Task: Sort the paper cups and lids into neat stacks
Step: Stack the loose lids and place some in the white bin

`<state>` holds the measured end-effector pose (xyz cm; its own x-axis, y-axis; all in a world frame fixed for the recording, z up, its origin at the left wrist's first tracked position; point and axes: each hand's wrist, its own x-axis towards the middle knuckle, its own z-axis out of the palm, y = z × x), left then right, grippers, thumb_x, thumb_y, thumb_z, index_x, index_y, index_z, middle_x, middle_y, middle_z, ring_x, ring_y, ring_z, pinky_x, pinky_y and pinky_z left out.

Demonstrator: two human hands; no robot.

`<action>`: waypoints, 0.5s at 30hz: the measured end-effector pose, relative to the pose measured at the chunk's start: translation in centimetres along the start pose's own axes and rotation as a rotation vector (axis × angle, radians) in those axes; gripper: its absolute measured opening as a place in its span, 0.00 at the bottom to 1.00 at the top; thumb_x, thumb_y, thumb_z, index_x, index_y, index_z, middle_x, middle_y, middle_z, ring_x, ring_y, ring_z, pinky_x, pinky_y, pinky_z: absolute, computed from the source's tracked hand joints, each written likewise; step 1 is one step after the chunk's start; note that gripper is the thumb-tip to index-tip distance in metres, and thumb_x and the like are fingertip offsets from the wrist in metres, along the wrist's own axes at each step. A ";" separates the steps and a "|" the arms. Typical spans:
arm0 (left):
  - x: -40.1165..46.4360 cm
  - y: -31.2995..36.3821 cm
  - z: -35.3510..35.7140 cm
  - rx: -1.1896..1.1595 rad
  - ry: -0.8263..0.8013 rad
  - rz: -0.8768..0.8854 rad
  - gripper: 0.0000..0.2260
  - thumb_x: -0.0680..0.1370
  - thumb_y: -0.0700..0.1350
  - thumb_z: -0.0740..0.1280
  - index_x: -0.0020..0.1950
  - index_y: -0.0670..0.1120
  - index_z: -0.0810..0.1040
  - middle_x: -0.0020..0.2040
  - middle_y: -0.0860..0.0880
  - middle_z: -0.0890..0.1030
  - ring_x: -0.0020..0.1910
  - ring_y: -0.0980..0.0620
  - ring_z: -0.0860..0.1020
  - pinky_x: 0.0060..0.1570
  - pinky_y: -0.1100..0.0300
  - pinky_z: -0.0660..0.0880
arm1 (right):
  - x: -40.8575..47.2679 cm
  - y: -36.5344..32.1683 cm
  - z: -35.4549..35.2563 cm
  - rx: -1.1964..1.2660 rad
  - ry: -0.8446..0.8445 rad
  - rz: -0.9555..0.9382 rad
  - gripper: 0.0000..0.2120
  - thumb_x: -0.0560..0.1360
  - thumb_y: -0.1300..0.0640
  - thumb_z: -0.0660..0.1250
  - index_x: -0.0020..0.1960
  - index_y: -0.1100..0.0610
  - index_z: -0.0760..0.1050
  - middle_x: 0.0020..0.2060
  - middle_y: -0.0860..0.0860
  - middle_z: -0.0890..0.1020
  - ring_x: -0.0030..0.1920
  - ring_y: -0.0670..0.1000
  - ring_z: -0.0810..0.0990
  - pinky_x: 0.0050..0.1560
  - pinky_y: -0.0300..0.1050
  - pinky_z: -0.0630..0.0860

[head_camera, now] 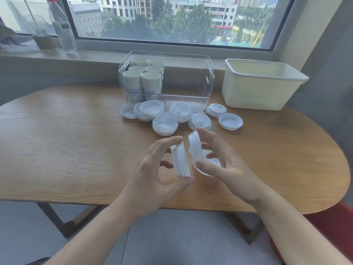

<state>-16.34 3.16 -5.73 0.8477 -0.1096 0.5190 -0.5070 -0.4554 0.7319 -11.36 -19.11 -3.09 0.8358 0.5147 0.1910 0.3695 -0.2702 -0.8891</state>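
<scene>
My left hand [152, 169] grips a small stack of white lids [180, 161] on edge between thumb and fingers. My right hand [223, 159] holds another white lid [195, 148] on edge, just right of that stack, with a further lid [210, 165] lying in its palm. Both hands hover above the wooden table [76, 150]. Several loose white lids [165, 125] lie scattered behind them. Several stacks of paper cups [150, 83] stand in the left half of a clear plastic bin [202, 81].
A cream plastic tub [263, 92] sits at the back right of the table. A water bottle [62, 25] and a small brown jar [44, 42] stand on the window sill. A red seat [336, 232] shows at the lower right.
</scene>
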 end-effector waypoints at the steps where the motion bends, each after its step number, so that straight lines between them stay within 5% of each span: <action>1: 0.1 0.1 0.0 -0.004 0.003 0.012 0.34 0.71 0.53 0.81 0.74 0.56 0.71 0.70 0.59 0.76 0.70 0.50 0.75 0.57 0.66 0.77 | 0.0 -0.1 0.0 0.018 -0.025 0.000 0.34 0.76 0.43 0.73 0.79 0.41 0.65 0.72 0.39 0.75 0.73 0.47 0.74 0.71 0.57 0.69; 4: 0.2 0.4 -0.2 0.006 0.016 0.053 0.33 0.71 0.52 0.81 0.74 0.56 0.72 0.70 0.61 0.76 0.69 0.51 0.76 0.56 0.65 0.78 | -0.1 0.0 0.1 0.005 -0.039 -0.007 0.36 0.74 0.51 0.77 0.78 0.43 0.66 0.72 0.41 0.76 0.73 0.47 0.74 0.72 0.55 0.69; 15: 0.2 0.2 -0.7 0.044 -0.033 0.124 0.34 0.72 0.53 0.82 0.75 0.54 0.73 0.71 0.58 0.75 0.71 0.50 0.75 0.54 0.58 0.81 | 0.1 0.1 0.3 -0.072 -0.063 -0.049 0.38 0.68 0.45 0.81 0.75 0.41 0.70 0.68 0.39 0.79 0.68 0.45 0.79 0.65 0.48 0.70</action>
<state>-16.43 3.63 -5.16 0.7843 -0.1964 0.5885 -0.6012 -0.4750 0.6426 -11.37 -18.89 -3.33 0.7896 0.5783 0.2053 0.4399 -0.3002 -0.8464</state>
